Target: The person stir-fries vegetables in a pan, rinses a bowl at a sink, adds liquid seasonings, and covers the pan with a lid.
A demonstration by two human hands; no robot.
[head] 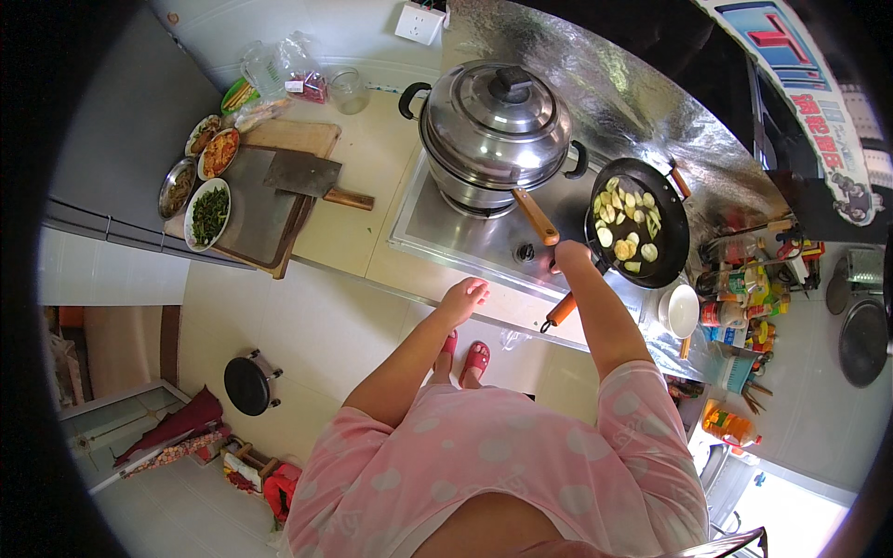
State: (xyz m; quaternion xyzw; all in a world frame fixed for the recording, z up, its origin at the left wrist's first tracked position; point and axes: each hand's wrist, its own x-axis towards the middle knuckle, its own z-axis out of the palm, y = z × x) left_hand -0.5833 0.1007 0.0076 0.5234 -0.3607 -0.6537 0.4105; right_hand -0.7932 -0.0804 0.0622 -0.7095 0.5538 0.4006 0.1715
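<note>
My right hand [573, 257] reaches down at the front of the steel gas stove [460, 237], beside a wooden utensil handle [536, 217]. Its fingers are mostly hidden, so a grip on a knob or handle cannot be told. Just right of this hand, sliced pale vegetables [623, 249] lie spread in a black frying pan [638, 273]. The pan's orange-brown handle [560, 310] points toward me under my forearm. My left hand [462, 301] hangs loosely curled and holds nothing, near the counter's front edge. A lidded steel steamer pot [446, 157] stands on the left burner.
A cleaver [303, 174] lies on the cutting boards [244, 202] at left, its handle over the counter. Beside them sit dishes of food, including chopped greens [211, 214]. At right are a white bowl [678, 311] and several bottles [725, 314]. A black stool [247, 386] stands behind me.
</note>
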